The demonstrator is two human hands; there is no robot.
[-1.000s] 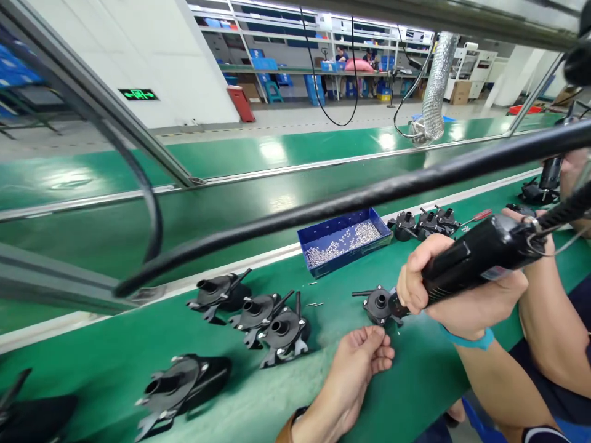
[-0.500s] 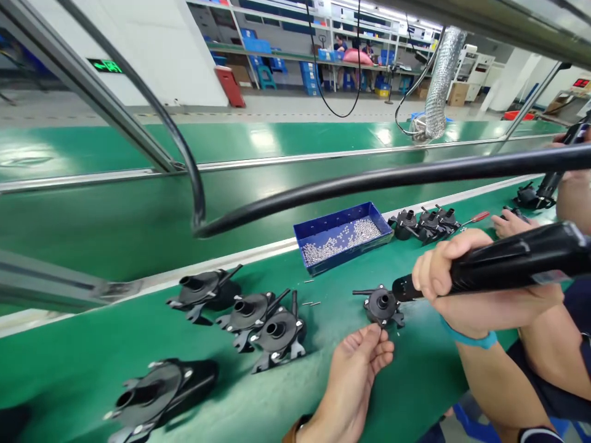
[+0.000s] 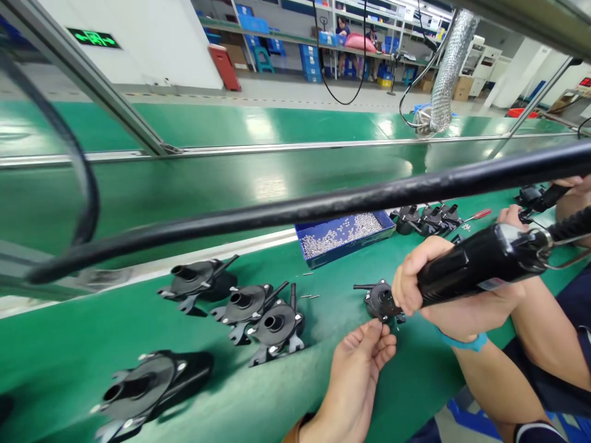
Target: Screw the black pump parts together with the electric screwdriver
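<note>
A round black plastic housing with a side spout lies on the green bench before me. At its near edge, my left hand pinches thumb and forefinger together; what sits between the fingertips is too small to make out. My right hand, with a teal band at the wrist, is wrapped round a black electric screwdriver. The tool slants down to the left, its front end over the housing and hiding part of it. Whether the bit touches a screw cannot be seen.
Several similar housings stand to the left, more at the back right. A blue tray holds small metal screws; loose pins lie nearby. A thick black cable crosses in front. A co-worker's hand is at the right.
My right hand has brought the screwdriver left and lower, so its front end now covers the housing's centre. My left hand keeps its pinch. The view has shifted and the cable hangs lower across it.
</note>
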